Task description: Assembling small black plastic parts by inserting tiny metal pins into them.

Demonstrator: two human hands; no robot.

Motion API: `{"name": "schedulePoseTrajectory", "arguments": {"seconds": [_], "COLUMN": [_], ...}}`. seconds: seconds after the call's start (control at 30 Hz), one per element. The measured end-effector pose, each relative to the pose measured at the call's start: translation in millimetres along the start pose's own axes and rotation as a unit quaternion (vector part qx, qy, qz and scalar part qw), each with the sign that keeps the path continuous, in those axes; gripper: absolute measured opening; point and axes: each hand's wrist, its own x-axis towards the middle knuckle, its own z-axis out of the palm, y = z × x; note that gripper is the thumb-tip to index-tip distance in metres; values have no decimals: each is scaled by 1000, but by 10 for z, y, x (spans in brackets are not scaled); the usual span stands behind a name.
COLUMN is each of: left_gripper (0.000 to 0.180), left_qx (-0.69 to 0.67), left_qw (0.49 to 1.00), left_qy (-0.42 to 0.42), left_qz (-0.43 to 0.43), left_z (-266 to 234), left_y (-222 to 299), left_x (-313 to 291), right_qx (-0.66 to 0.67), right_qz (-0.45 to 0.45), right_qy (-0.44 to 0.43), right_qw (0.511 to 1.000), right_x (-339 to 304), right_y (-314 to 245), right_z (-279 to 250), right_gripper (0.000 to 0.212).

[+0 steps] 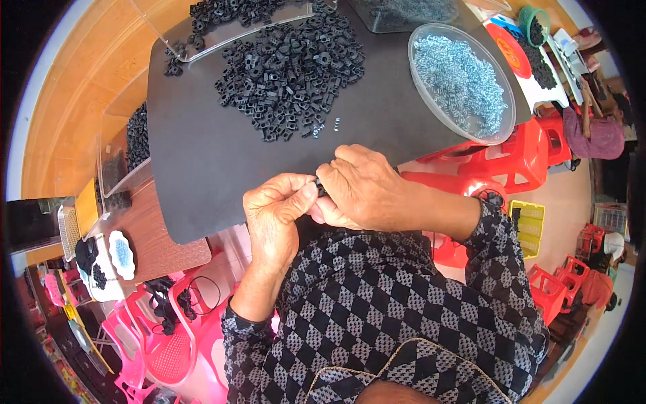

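Observation:
My left hand [274, 205] and my right hand [369, 192] meet at the near edge of the black tabletop [195, 188]. Pinched between their fingertips is a small black plastic part [321, 189], mostly covered by the fingers. Both hands are closed on it. Beyond them lies a large heap of similar black plastic parts [289, 74]. A few loose metal springs [337, 124] rest at the heap's near edge. To the right, a round clear tub [510, 121] holds a mass of small springs [461, 84].
A clear-walled tray [249, 40] with more black parts stands at the back. Red plastic stools [515, 161] are on the right, near a yellow crate [528, 229]. Pink chairs [168, 357] stand at lower left. Another person in a purple top [595, 135] is at far right.

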Motion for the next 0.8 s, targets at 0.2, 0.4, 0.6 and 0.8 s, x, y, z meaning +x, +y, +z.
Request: {"name": "schedulePoseTrajectory", "arguments": {"seconds": [0.2, 0.4, 0.6, 0.8], "left_gripper": [18, 19, 18, 20], "left_qx": [-27, -76, -68, -25], "left_qw": [999, 996, 997, 999], "left_qy": [3, 17, 8, 0], "left_qz": [-30, -37, -25, -28], "left_z": [3, -6, 37, 88], "left_y": [-20, -58, -41, -35], "left_x": [-12, -3, 18, 30], "right_qx": [5, 23, 4, -5], "right_qz": [-5, 3, -7, 1], "right_qy": [27, 29, 38, 48], "right_qw": [1000, 999, 999, 999], "right_x": [-25, -5, -14, -13], "right_y": [21, 34, 55, 111], "right_z": [33, -2, -27, -95], "right_gripper": [31, 32, 31, 32]}}
